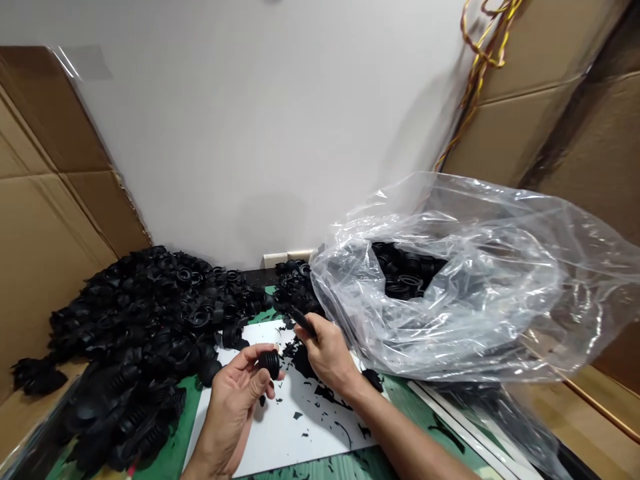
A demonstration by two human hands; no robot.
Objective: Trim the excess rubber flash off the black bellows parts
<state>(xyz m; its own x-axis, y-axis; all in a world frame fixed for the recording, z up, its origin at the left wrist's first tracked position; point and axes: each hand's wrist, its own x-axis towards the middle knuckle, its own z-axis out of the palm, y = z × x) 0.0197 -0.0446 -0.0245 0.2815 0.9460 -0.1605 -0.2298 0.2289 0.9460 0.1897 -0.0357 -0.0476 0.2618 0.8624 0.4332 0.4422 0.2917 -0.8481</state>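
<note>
A small black ribbed rubber bellows (pixel 269 365) is pinched between the thumb and fingers of my left hand (pixel 237 393), above a white board (pixel 275 440). My right hand (pixel 327 350), to its right, is closed around a slim black tool (pixel 303 323) that points up and left; its kind cannot be made out. The tool and the bellows are apart. Black rubber scraps (pixel 303 363) lie on the board beneath and beside my right hand.
A large heap of black rubber parts (pixel 165 300) covers the left side of the green table (pixel 187 400). On the right stands a clear plastic bag (pixel 480 313) with ribbed black parts (pixel 407 277) inside. Cardboard walls (pixel 530 100) flank both sides; twisted wires (pixel 480 53) hang at upper right.
</note>
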